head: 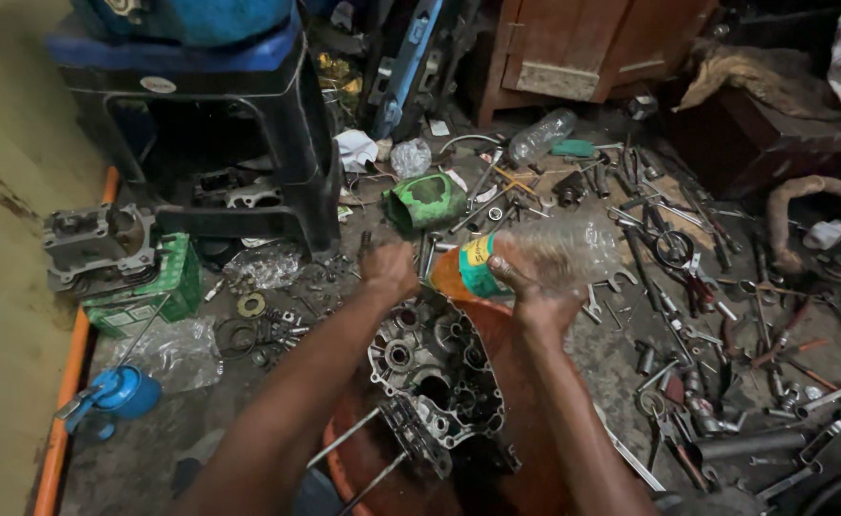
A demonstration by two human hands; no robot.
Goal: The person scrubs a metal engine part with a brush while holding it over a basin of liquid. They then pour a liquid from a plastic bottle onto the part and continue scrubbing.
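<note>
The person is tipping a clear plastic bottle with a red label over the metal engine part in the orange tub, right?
Almost. The head view shows the bottle in the right hand has a green label, not red. It is tipped over the engine part in the orange tub.

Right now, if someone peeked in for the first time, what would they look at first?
Probably the grey metal engine casing in the middle, sitting in an orange basin. Just above it, the right hand tips a clear plastic bottle with a green label, while the left hand is at the casing's top edge. To the right, scattered spanners and tools cover the floor.
</note>
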